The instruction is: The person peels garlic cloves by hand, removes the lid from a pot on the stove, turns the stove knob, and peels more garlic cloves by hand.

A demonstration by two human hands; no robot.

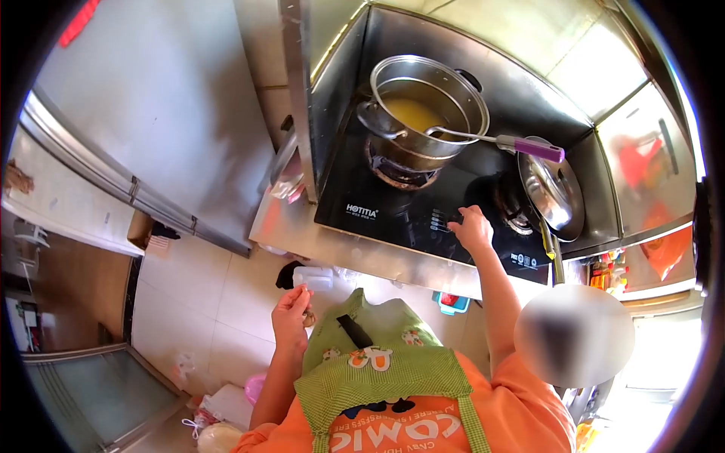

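My right hand [473, 229] reaches onto the black glass cooktop [393, 230], its fingers curled down beside the printed control marks. What lies under those fingers is hidden. A steel pot [404, 147] with yellowish liquid [414, 115] stands over the left burner [400, 177]. Across its rim rests a ladle [483, 139] with a purple handle, its bowl end in the pot. My left hand [291, 317] is low in front of the counter, fingers closed. A translucent plastic container [313, 278] shows at its fingertips; whether the hand grips it I cannot tell.
A shiny domed lid [547, 192] sits over a pan near the right burner [515, 215], with a handle [555, 253] jutting past the front edge. Steel panels [483, 64] wall the cooktop. Left is a large grey panel [166, 98]. A blue basket [451, 303] is below the counter.
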